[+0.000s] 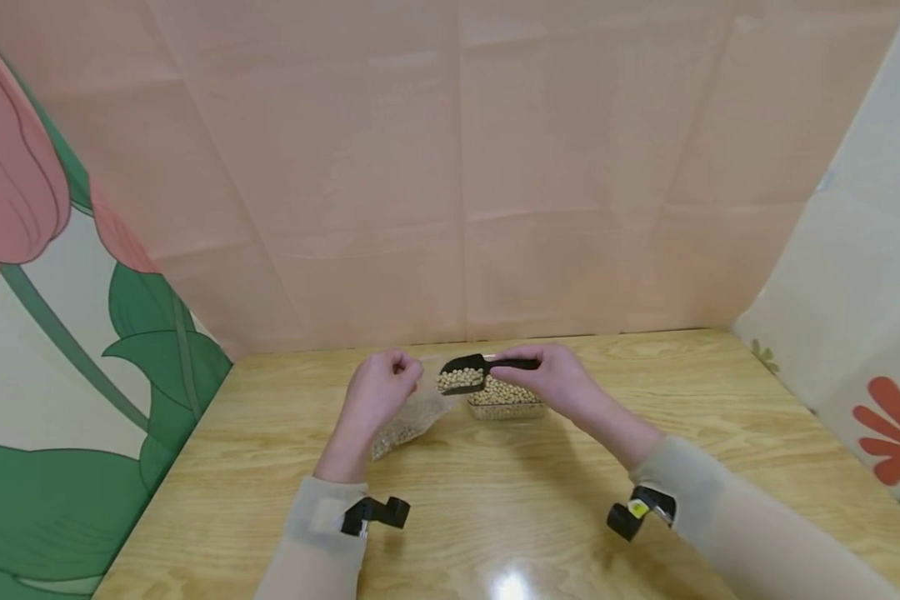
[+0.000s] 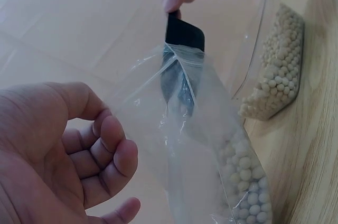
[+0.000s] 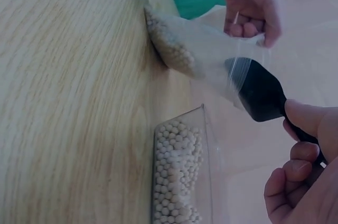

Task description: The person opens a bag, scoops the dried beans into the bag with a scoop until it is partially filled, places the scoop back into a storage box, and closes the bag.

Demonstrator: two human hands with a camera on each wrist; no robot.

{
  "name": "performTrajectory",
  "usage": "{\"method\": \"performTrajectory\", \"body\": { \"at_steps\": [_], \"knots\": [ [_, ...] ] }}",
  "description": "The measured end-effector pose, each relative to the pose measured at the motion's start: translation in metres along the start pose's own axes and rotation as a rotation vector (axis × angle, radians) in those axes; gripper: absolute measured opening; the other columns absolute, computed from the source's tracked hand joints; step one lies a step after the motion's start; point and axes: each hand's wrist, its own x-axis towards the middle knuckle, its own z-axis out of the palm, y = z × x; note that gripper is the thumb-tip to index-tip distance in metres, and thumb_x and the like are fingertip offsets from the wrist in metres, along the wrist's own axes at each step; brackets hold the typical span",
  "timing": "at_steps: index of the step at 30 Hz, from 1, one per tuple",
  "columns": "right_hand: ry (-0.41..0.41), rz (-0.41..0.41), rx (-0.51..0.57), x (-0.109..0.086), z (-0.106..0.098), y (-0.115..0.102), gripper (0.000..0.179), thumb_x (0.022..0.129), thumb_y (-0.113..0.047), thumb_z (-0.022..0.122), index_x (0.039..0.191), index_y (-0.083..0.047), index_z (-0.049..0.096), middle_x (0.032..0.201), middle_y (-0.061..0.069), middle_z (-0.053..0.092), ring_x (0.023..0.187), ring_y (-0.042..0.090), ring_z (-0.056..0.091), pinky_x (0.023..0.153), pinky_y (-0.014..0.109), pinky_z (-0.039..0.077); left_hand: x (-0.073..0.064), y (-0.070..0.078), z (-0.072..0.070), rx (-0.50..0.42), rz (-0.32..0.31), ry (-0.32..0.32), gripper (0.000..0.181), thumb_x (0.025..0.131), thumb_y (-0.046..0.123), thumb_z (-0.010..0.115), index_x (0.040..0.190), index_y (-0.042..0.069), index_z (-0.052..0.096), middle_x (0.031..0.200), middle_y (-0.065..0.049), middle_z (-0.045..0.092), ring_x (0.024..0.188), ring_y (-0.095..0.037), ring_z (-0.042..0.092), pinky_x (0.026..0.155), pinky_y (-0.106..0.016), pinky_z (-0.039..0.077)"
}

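Black scoop (image 1: 471, 362): it lay between my two hands, raised above the table (image 1: 495, 500); its handle ran back into my right hand (image 1: 558, 377) and its bowl pointed towards my left hand (image 1: 381, 387), the front part inside the mouth of the clear bag (image 1: 426, 408)
Scoop load: pale round beads (image 1: 461, 380) sat in the bowl; I saw them best from the head view
Right hand grip: my thumb and fingers were clamped on the scoop's handle, near the bowl; the hand was held above the table, by the right end of the clear box (image 1: 506, 412)
Left hand grip: my thumb and forefinger pinched the bag at the edge of its mouth; my other fingers were curled towards the palm, apart from the scoop
Hands: apart from each other, with scoop and bag mouth in the gap
Bag: it slanted down from my left hand, with more beads gathered in its lower end; whether that end touched the table I could not tell
Box: it stood on the table just beside the bag, below the scoop and right hand; beads filled much of it
Sleeves: light ones (image 1: 765, 517) on both arms, a black device (image 1: 378, 512) at each wrist
Behind: a creased pink sheet (image 1: 457, 167)
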Motion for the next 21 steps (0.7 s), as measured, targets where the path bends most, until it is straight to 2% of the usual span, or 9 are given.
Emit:
{"method": "performTrajectory", "body": {
  "at_steps": [5, 9, 14, 17, 21],
  "knots": [
    [0.027, -0.122, -0.124, -0.001, 0.000, -0.008, 0.034, 0.098, -0.038, 0.085, 0.126, -0.019, 0.084, 0.132, 0.008, 0.077, 0.082, 0.016, 0.065, 0.079, 0.039, 0.052, -0.001, 0.001, -0.001, -0.012, 0.000, -0.005, 0.019, 0.102, 0.019, 0.058, 0.090, 0.013, 0.071, 0.083, -0.002, 0.072, 0.068, -0.022, 0.058, 0.064, -0.036, 0.045],
    [0.066, -0.190, -0.235, -0.002, 0.003, -0.015, 0.031, 0.097, -0.036, 0.087, 0.124, -0.021, 0.085, 0.126, 0.006, 0.080, 0.077, 0.017, 0.064, 0.077, 0.041, 0.052, -0.001, 0.002, -0.002, -0.014, -0.007, -0.003, 0.019, 0.101, 0.019, 0.058, 0.090, 0.013, 0.072, 0.083, -0.002, 0.072, 0.068, -0.022, 0.057, 0.063, -0.036, 0.045],
    [0.122, -0.291, -0.379, -0.004, 0.007, -0.023, 0.028, 0.094, -0.035, 0.090, 0.118, -0.021, 0.087, 0.114, 0.003, 0.082, 0.080, 0.012, 0.068, 0.073, 0.040, 0.054, -0.001, 0.002, -0.003, -0.019, -0.013, 0.002, 0.018, 0.101, 0.020, 0.059, 0.092, 0.013, 0.073, 0.084, -0.001, 0.072, 0.068, -0.022, 0.058, 0.063, -0.036, 0.045],
    [0.135, -0.341, -0.422, -0.006, 0.007, -0.027, 0.027, 0.093, -0.031, 0.091, 0.117, -0.019, 0.087, 0.110, 0.003, 0.083, 0.078, 0.011, 0.070, 0.068, 0.039, 0.056, -0.001, 0.001, -0.003, -0.015, -0.008, 0.002, 0.019, 0.101, 0.020, 0.059, 0.095, 0.011, 0.075, 0.084, -0.001, 0.072, 0.069, -0.022, 0.058, 0.063, -0.036, 0.046],
    [0.134, -0.335, -0.412, -0.008, 0.006, -0.030, 0.028, 0.093, -0.030, 0.091, 0.118, -0.018, 0.087, 0.112, 0.004, 0.083, 0.077, 0.010, 0.070, 0.067, 0.038, 0.055, 0.000, 0.000, -0.003, -0.003, 0.000, 0.006, 0.022, 0.101, 0.020, 0.059, 0.097, 0.008, 0.076, 0.083, -0.001, 0.072, 0.069, -0.022, 0.059, 0.064, -0.036, 0.046]
  ]
}}
